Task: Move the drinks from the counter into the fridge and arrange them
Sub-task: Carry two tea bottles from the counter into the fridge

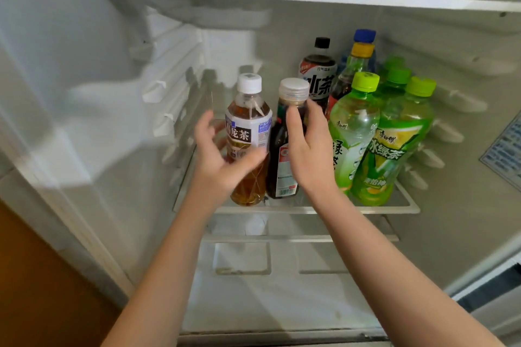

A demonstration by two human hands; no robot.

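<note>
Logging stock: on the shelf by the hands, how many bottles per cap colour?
Bottles with lime-green plastic caps: 4, rearmost partly hidden
Bottle with white plastic cap: 1
Bottle with silver ridged cap: 1
Bottle with black plastic cap: 1
Bottle with blue plastic cap: 1
Bottle with yellow plastic cap: 1
Total: 9

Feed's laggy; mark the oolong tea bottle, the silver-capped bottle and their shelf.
oolong tea bottle point(245, 130): head view, white label.
silver-capped bottle point(294, 88): head view, silver cap.
shelf point(276, 210): head view, front rim.
</note>
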